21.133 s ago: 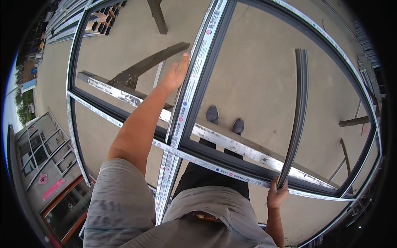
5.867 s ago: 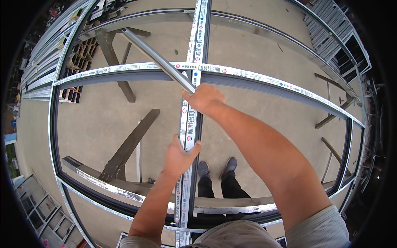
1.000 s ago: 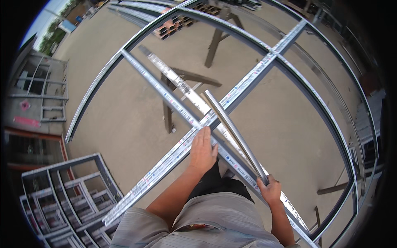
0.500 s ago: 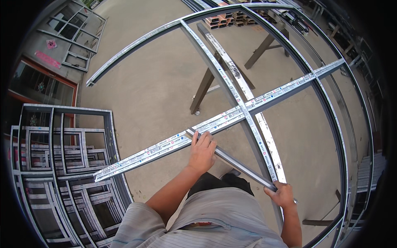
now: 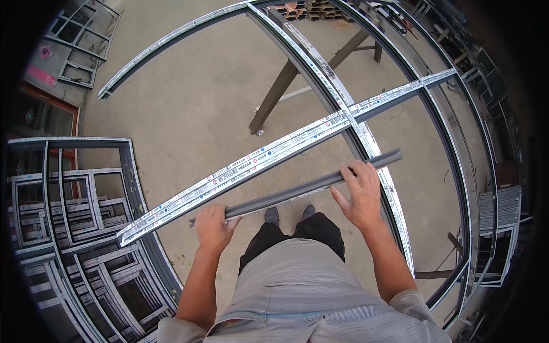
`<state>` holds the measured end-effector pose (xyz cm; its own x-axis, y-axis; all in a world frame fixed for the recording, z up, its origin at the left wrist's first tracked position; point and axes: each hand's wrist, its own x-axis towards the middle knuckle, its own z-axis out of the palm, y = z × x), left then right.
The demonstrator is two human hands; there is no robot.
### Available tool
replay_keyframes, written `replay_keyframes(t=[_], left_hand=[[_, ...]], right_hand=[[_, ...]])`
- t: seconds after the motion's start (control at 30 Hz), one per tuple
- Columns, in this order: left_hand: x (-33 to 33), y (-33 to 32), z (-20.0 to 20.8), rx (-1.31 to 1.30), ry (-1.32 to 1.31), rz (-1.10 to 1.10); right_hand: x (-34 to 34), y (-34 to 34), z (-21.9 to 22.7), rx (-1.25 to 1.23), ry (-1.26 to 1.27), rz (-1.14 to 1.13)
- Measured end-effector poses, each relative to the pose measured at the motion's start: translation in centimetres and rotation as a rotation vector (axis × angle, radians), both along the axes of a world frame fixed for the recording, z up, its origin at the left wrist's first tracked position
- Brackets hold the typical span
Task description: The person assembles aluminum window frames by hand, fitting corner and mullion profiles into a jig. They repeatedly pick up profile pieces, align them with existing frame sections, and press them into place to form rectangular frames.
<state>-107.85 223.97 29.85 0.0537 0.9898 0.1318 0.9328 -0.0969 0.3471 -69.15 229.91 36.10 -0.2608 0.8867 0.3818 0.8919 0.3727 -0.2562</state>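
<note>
A slim grey metal profile strip [image 5: 274, 193] is held crosswise in front of my body, its right end higher than its left. My left hand [image 5: 211, 230] is closed round it near the left end. My right hand [image 5: 363, 197] has its fingers curled over the strip toward the right end, with the thumb apart below. Just beyond the strip runs a wide crossbar [image 5: 257, 159] covered in printed film, part of a large window frame. An upright bar [image 5: 311, 67] of the frame meets it, and the strip's right end overlaps this junction's near side.
Dark trestle legs [image 5: 274, 97] stand under the frame. Several film-covered window frames [image 5: 128, 171] are stacked at the left. More frames [image 5: 86, 48] lean at the far left. Bundled profiles [image 5: 320, 8] lie at the back. A curved outer bar [image 5: 457, 166] passes on the right.
The strip has turned from sloping down to the right to sloping up to the right. My left hand moved left and nearer; my right hand moved up and away from me.
</note>
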Motion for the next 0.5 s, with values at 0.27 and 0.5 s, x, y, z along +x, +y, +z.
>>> replay_keyframes(t=[0.27,0.5], left_hand=[[-2.9,-14.9,0.2,0.018,-0.103,0.461],[-0.6,-26.8,0.8,-0.188,-0.319,0.834]], right_hand=[[-10.7,1.2,-0.4,0.138,0.092,0.431],[-19.1,-3.5,-2.5,0.063,0.19,0.723]])
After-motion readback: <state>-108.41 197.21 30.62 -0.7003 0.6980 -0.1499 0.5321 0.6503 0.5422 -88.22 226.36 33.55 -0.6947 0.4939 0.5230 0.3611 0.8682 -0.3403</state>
